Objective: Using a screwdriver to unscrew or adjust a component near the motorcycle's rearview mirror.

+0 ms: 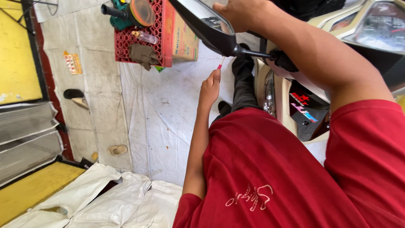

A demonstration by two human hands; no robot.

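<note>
At the scooter's handlebar, my right hand [236,14] grips the black mirror head [206,23], fingers wrapped over its rim. My left hand [210,86] pinches a thin red-handled tool [221,63] just beneath. I judge the mirror light but fragile: glass face, stiff stem [253,53]. Best held by the housing edge, not the glass.
</note>
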